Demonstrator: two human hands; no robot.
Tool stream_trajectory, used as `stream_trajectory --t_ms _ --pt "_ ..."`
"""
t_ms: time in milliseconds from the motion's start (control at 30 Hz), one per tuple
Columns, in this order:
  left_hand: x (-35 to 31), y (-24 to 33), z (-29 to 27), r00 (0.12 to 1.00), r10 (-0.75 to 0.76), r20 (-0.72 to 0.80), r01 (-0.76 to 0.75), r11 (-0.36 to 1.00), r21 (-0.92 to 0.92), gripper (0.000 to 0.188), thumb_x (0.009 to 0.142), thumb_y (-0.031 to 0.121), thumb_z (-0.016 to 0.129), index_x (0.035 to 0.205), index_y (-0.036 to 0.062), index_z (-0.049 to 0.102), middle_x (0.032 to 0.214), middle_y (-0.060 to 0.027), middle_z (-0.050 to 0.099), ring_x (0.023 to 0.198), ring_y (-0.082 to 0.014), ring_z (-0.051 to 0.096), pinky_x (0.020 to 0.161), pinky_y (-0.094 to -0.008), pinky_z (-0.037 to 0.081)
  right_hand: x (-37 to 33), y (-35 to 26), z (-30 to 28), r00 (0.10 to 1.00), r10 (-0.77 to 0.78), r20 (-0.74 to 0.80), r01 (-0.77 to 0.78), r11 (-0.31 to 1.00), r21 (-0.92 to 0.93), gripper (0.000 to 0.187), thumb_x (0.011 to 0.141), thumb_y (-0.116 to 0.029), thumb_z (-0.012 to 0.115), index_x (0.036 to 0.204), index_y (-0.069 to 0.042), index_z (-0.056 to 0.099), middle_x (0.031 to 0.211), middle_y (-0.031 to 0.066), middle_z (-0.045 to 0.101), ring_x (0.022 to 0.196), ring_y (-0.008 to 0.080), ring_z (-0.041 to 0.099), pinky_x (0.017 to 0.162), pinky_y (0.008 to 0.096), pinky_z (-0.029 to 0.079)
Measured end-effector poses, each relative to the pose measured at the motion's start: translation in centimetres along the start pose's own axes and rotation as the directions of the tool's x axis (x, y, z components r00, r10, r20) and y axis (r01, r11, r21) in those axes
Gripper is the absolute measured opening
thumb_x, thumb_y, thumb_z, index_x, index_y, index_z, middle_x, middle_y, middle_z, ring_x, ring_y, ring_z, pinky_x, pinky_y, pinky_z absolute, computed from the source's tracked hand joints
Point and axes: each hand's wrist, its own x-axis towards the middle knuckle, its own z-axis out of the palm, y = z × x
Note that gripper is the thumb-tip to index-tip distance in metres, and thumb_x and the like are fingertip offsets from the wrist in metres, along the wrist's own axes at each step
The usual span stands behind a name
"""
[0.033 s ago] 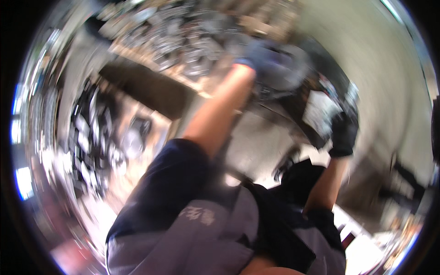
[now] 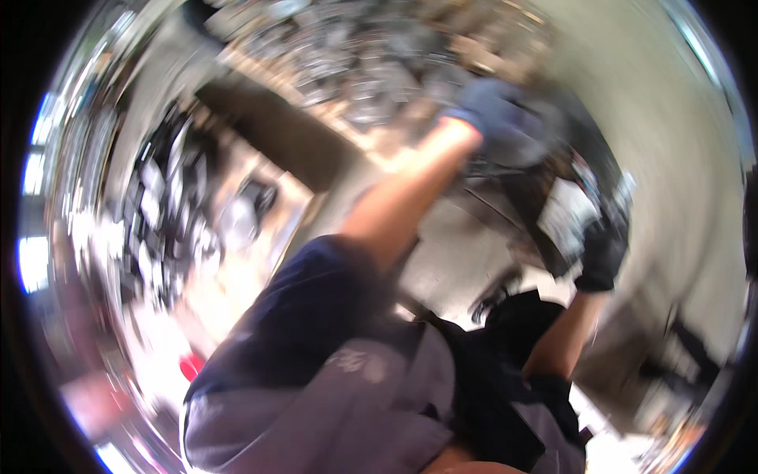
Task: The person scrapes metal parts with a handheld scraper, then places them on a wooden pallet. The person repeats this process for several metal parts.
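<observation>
My left hand (image 2: 491,109), in a blue glove, reaches forward to a round grey part (image 2: 527,141) and appears closed on its near left edge. Motion smears its fingertips. The part lies over a dark work surface (image 2: 517,193). Farther right, my right hand (image 2: 604,253) wears a dark glove and has its fingers curled. A silvery shape (image 2: 624,193) sticks up beyond those fingers, too blurred to name. A white sheet or cloth (image 2: 565,213) lies just left of the right hand.
Several grey metal parts (image 2: 367,87) are heaped on the wooden surface at the far left. A brown board edge (image 2: 276,130) separates them from another pile of shiny dark pieces (image 2: 166,189). Cardboard-coloured pieces (image 2: 501,43) lie at the back. A red thing (image 2: 190,366) is at the lower left.
The whole view has shifted, so both hands, the round grey part and the white sheet appear a little farther right and lower. Both hands stay beside the same things.
</observation>
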Motion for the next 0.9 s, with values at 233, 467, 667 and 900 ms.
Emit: stream_trajectory --t_ms 233,467,667,900 --pt "-9.6 0.9 -5.8 0.784 -0.083 -0.615 0.193 0.975 0.114 0.031 0.062 0.035 0.067 0.072 0.0064 0.067 0.075 -0.0186 0.063 0.075 -0.0365 0.061 0.069 -0.0410 0.050 1.0 -4.3 -0.7 0.974 0.170 0.150 -0.223 0.830 0.510 0.039 0.087 -0.007 0.053 0.124 0.004 0.048 0.120 0.0181 0.055 0.109 0.0295 0.053 0.097 0.0375 0.041" --pt "-25.6 -1.0 -14.0 0.508 -0.270 -0.818 0.343 0.935 -0.095 0.037 0.065 0.040 0.068 0.067 0.0034 0.063 0.071 -0.0197 0.060 0.072 -0.0370 0.060 0.067 -0.0437 0.048 2.4 -3.1 1.3 0.996 -0.058 -0.071 0.073 0.969 0.234 0.032 0.087 -0.012 0.059 0.114 0.005 0.056 0.111 0.0218 0.059 0.102 0.0329 0.057 0.090 0.0351 0.046" --pt "-40.3 -8.4 -15.3 0.333 -0.294 -0.896 0.698 0.716 0.024 0.036 0.068 0.041 0.069 0.066 0.0064 0.061 0.074 -0.0168 0.061 0.073 -0.0362 0.060 0.064 -0.0434 0.047 3.2 -5.1 2.5 0.967 -0.251 0.047 0.253 0.966 -0.052 0.039 0.088 -0.015 0.057 0.121 0.005 0.051 0.122 0.0214 0.053 0.111 0.0313 0.053 0.094 0.0352 0.044" --pt "-53.4 -10.8 -15.7 -0.009 -0.594 -0.805 0.926 0.299 -0.231 0.041 0.068 0.048 0.068 0.068 0.0069 0.064 0.071 -0.0202 0.061 0.072 -0.0375 0.061 0.062 -0.0427 0.047 1.5 -4.1 0.6 0.954 -0.297 0.045 0.300 0.938 -0.171 0.034 0.090 -0.016 0.054 0.116 0.006 0.054 0.114 0.0210 0.058 0.105 0.0340 0.056 0.090 0.0400 0.046"
